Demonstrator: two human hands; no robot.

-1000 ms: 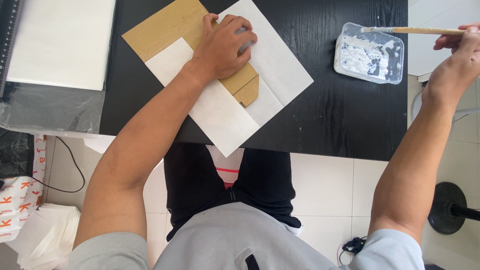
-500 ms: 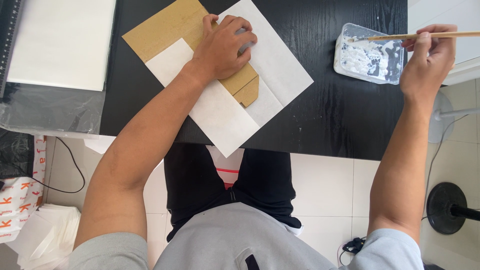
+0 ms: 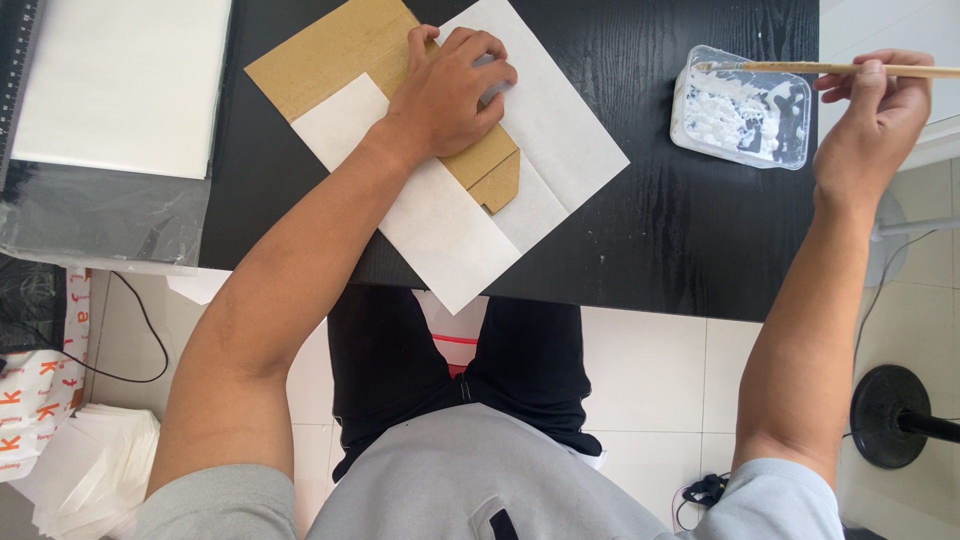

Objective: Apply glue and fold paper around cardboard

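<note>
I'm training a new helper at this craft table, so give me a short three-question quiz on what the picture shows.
1. True or false: the left hand rests flat on the cardboard.
2. What does the right hand hold? A) scissors B) a brush C) a cup
3. Where does the brush tip point?

Key
1. True; it presses the cardboard onto the white paper.
2. B; the fingers pinch the thin wooden handle.
3. Into the clear tub of white paste on the black table.
</note>
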